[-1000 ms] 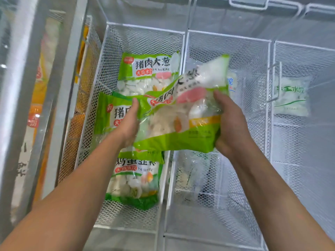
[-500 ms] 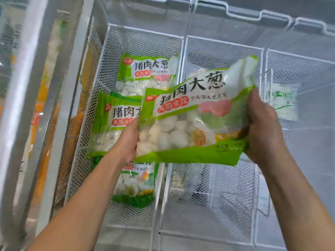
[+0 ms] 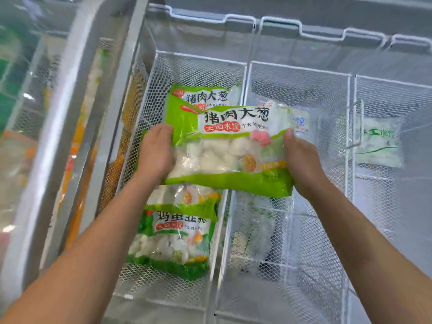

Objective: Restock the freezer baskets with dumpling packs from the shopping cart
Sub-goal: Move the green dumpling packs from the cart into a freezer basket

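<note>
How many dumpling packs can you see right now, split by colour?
Green plastic dumpling packs: 4, one held by both hands, three in the left wire basket
White plastic dumpling packs: 2
Total: 6

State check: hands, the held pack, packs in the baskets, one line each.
left hand: gripping held pack's left edge
right hand: gripping its right edge
held pack: sealed, held over the divider between two baskets
left basket: several green packs lying inside
middle basket: clear packs at bottom
right basket pack: against the mesh
</note>
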